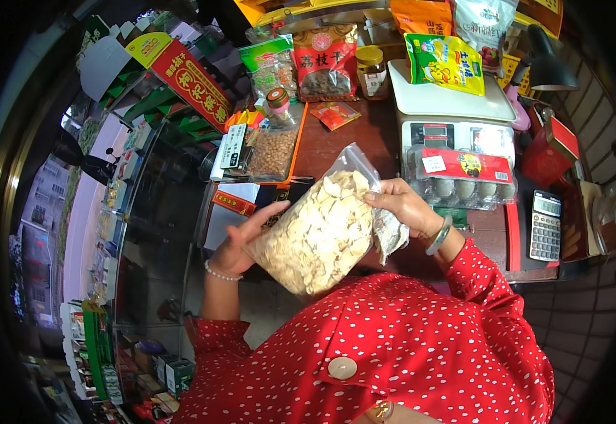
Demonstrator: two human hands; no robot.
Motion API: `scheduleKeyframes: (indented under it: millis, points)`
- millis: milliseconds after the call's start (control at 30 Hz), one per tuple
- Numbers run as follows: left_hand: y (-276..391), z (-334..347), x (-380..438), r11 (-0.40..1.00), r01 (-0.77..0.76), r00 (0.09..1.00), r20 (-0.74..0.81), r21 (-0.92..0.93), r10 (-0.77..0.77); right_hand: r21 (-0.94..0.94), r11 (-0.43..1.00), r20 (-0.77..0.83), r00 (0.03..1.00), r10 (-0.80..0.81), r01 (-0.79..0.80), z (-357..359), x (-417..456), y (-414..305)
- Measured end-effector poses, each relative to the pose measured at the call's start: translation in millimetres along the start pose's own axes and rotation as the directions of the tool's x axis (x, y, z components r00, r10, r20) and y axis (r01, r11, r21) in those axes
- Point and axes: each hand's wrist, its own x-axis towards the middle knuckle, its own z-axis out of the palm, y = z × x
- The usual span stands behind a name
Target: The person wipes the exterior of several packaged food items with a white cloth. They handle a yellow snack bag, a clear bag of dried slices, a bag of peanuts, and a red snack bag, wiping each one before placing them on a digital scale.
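A clear zip bag of pale dried slices (321, 228) is tilted in front of my body, over the near edge of the wooden desk (334, 146). My right hand (406, 206) grips its upper right corner between thumb and fingers, and a crumpled whitish cloth or wrapper (390, 233) hangs below that hand. Spread fingers of my left hand (241, 246) lie beside the bag's lower left edge; whether they touch it is unclear. Beyond the bag, a small red packet (335, 115) lies flat on the desk.
At the right are a scale (448, 106) with a yellow packet on its plate, a plastic egg carton (462, 177), a calculator (545, 225) and a desk lamp (552, 69). Left stand a bag of brown nuts or beans (271, 152) and a glass display case (149, 233). A honey-coloured jar (371, 74) stands behind.
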Motion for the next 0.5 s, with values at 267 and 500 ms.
scheduleKeyframes:
  millis: [267,500]
  points:
    - [2.9,-18.2,28.7,0.981,0.163,0.949,0.257,0.102,-0.185,-0.117,0.993,0.094,0.996,-0.003,0.014,19.0,22.7,-16.4]
    - [-3.3,-2.7,40.0,0.979,0.202,0.973,0.118,0.002,-0.201,-0.169,0.984,0.064,0.997,-0.053,0.063,21.3,34.5,-13.4]
